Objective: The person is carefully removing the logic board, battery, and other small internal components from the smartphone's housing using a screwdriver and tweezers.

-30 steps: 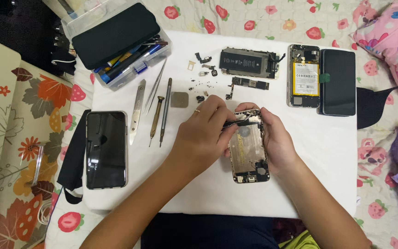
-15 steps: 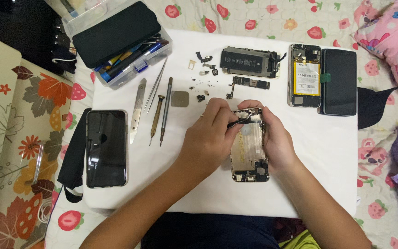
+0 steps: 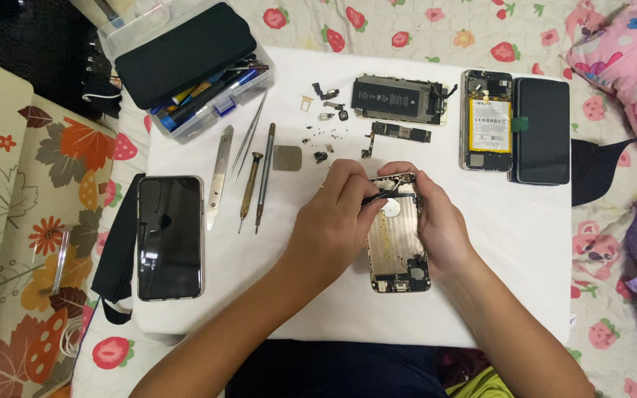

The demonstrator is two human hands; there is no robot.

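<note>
A white table [image 3: 510, 243] fills the middle of the scene, ringed by strawberry-print bedding [image 3: 436, 29]. Near its centre lies an open phone shell [image 3: 398, 236], its right edge cupped by the right hand [image 3: 440, 221]. The left hand [image 3: 333, 225], just left of the shell, pinches black tweezers [image 3: 379, 197] over the shell's far end. A clear tool box [image 3: 186, 66] sits far left.

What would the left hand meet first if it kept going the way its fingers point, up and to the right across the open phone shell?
Probably the right hand: the left hand holds a dark tool over the top of the open phone shell, and the right hand's fingers curl round that same end. Heights are hard to judge from above.
</note>
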